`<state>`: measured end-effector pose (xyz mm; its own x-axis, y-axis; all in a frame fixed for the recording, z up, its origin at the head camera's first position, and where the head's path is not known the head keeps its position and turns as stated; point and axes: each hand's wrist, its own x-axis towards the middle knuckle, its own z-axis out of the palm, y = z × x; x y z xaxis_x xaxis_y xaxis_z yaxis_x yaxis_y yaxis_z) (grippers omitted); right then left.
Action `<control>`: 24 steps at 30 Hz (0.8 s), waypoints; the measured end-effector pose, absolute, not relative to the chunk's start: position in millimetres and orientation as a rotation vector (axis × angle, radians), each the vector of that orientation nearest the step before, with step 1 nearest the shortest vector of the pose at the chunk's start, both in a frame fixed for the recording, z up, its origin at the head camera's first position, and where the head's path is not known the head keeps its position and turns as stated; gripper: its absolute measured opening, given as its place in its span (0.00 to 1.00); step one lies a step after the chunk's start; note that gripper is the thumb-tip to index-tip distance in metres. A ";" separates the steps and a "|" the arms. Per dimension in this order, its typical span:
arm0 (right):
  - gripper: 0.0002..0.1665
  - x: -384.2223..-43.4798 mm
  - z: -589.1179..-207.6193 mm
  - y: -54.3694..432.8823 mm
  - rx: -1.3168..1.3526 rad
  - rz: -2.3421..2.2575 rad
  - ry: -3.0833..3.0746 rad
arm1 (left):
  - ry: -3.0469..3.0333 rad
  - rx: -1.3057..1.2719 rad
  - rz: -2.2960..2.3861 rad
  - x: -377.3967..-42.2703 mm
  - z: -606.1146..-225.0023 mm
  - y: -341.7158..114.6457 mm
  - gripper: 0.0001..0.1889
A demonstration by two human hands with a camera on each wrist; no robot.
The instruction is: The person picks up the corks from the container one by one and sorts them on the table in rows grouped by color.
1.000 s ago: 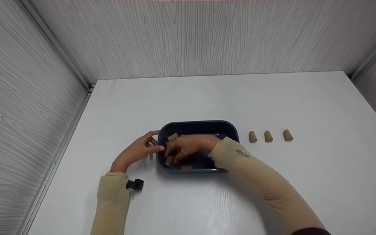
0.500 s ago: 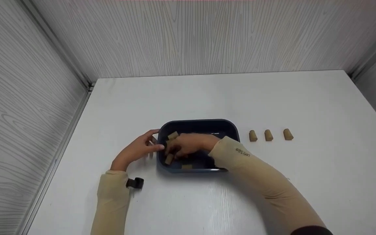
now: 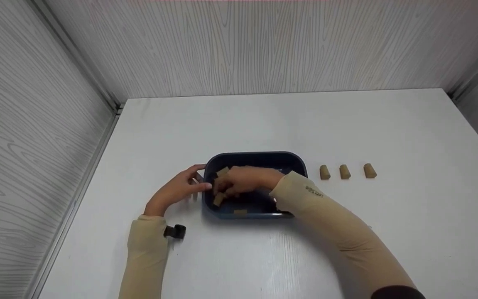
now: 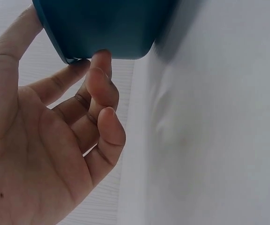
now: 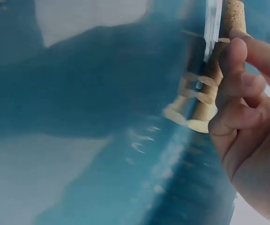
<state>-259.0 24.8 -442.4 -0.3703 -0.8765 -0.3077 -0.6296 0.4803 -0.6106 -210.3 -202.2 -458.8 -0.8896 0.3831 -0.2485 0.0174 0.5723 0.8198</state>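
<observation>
A dark blue rectangular box (image 3: 259,215) stands on the white table, with several tan cork stoppers (image 3: 240,212) in its left part. At its left end my left hand (image 3: 175,192) touches the rim with thumb and forefinger spread apart; in the left wrist view the other fingers bend loosely beside the box wall (image 4: 111,33). My right hand (image 3: 243,180) reaches inside, fingers curled down among the corks. In the right wrist view its fingertips meet the upper end of one cork stopper (image 5: 203,105) and appear to pinch it. Another cork (image 5: 234,16) lies behind them.
Three cork stoppers (image 3: 344,172) lie in a spaced row on the table (image 3: 297,124) right of the box. Wood-grained panels (image 3: 239,45) rise at the back and both sides. A small black wrist fitting (image 3: 177,231) juts from the left sleeve.
The whole head view has shifted slightly. Inside the box, the cork beside my right thumb has moved a little away from the near wall. My left hand stays at the rim.
</observation>
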 end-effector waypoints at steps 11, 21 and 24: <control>0.12 -257.9 -420.5 37.3 -1.331 -0.483 2.203 | 2.420 0.328 1.222 -210.0 -457.1 -202.8 0.39; 0.15 -260.6 -390.5 53.7 -1.368 -0.605 2.224 | 2.417 0.324 1.224 -211.8 -457.9 -208.8 0.39; 0.15 -260.7 -384.3 59.1 -1.377 -0.600 2.244 | 2.426 0.328 1.224 -210.5 -458.0 -210.0 0.38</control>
<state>-260.7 59.1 -384.3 -0.4090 -0.9019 -0.1391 -0.7119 0.4107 -0.5696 -210.5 -210.0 -458.0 -0.8917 0.3801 -0.2456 0.0282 0.5884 0.8081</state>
